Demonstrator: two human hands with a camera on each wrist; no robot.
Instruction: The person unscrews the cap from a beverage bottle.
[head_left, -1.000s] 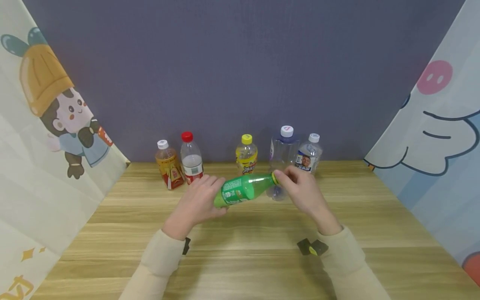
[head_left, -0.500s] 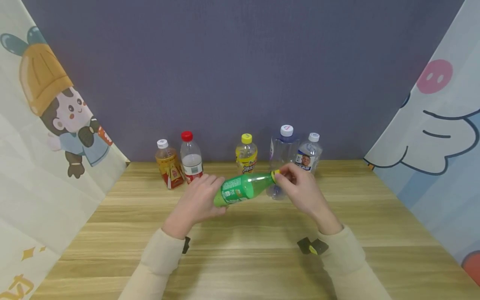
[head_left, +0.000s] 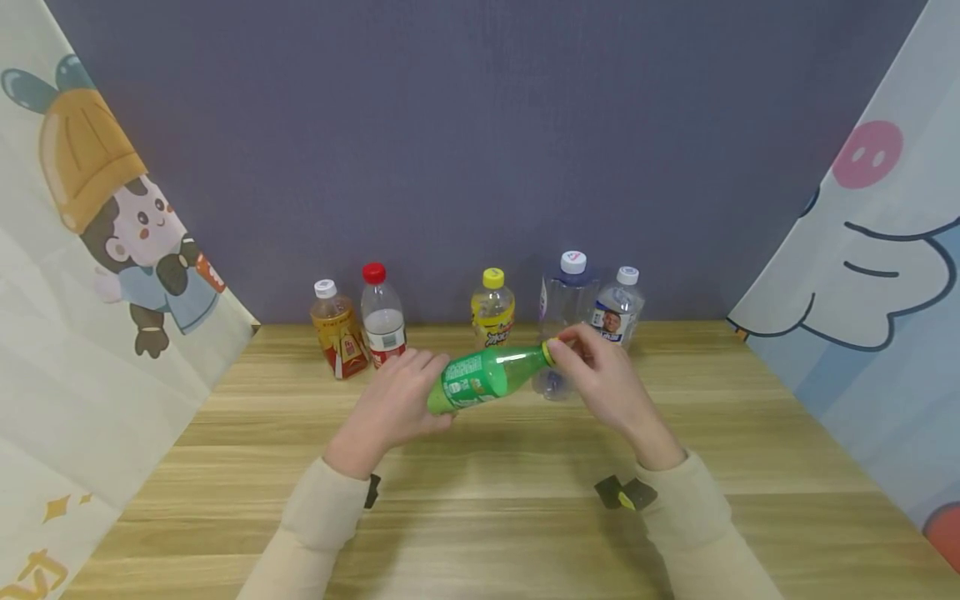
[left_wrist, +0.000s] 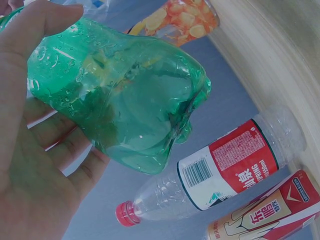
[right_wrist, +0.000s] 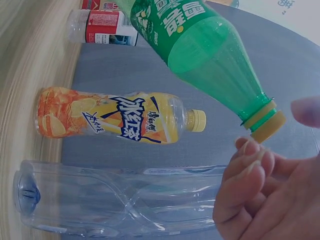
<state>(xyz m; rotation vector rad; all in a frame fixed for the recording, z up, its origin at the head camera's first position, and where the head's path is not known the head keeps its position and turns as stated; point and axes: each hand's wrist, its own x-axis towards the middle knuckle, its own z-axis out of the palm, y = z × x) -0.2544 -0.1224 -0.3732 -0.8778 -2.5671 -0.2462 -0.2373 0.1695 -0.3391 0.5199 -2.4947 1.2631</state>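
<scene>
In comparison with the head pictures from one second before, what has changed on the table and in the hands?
Very little: the fingers of the right hand shift slightly at the yellow cap, in no clear direction. No new thing is taken hold of. The left hand still holds the tilted green bottle, and the five standing bottles stay in place.

This was a booth-like corner, the wider building impossible to tell: a wood-grain table (head_left: pixel 487 508) stood against a grey-blue panel (head_left: pixel 480 150) between cartoon-printed hangings (head_left: pixel 60 358).
</scene>
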